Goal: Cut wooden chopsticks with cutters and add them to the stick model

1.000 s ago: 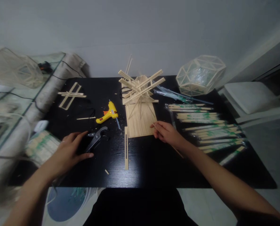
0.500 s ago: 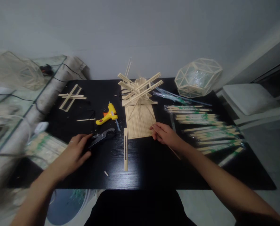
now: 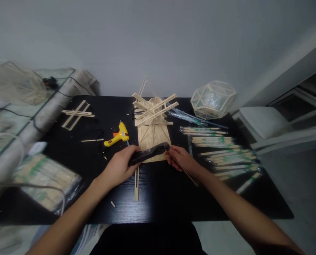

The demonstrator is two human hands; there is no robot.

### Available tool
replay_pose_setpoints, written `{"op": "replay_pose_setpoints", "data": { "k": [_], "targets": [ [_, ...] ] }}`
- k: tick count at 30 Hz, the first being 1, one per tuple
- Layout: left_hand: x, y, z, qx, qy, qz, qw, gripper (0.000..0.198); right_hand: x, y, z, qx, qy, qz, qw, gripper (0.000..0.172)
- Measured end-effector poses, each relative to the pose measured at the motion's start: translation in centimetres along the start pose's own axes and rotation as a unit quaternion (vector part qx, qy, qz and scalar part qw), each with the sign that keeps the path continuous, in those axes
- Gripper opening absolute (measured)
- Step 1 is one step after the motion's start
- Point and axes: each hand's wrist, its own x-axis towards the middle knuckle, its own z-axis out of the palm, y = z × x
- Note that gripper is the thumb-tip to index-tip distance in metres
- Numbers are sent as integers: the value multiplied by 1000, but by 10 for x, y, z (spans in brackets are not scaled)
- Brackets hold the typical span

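Observation:
My left hand (image 3: 120,166) grips a pair of black cutters (image 3: 150,153), holding them over the front edge of a flat mat of wooden sticks (image 3: 153,138). My right hand (image 3: 181,159) is closed on a thin wooden stick (image 3: 187,173) whose tip meets the cutters' jaws. Behind the mat stands a stick structure with crossed blades (image 3: 154,106). A glued pair of sticks (image 3: 136,180) lies on the black table (image 3: 158,202) just below my left hand.
A yellow glue gun (image 3: 117,135) lies left of the mat. A stick cross (image 3: 76,114) lies at the back left. Several wrapped chopsticks (image 3: 221,152) are spread at the right. A geodesic stick frame (image 3: 213,100) stands at the back right. A chopstick pack (image 3: 44,177) lies at the left.
My left hand picked the black cutters up off the table and carried them right to the stick in my right hand. The view shifted slightly.

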Motion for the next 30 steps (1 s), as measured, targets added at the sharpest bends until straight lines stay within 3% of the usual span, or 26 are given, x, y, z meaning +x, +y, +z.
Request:
{"op": "replay_pose_setpoints", "data": {
  "k": [3, 7, 21, 30],
  "targets": [
    [15, -2, 14, -9, -6, -6, 1000, 11, 1, 1, -1, -2, -6, -1, 1000, 39],
    [14, -12, 24, -16, -10, -23, 1000, 9, 0, 1, -1, -3, -4, -3, 1000, 39],
    [9, -30, 27, -55, 49, -43, 996, 15, -1, 1, 0, -3, 15, 0, 1000, 32],
    [13, -29, 36, -50, 51, -8, 997, 18, 2, -2, 2, 0, 12, -9, 1000, 32]
  ]
}}
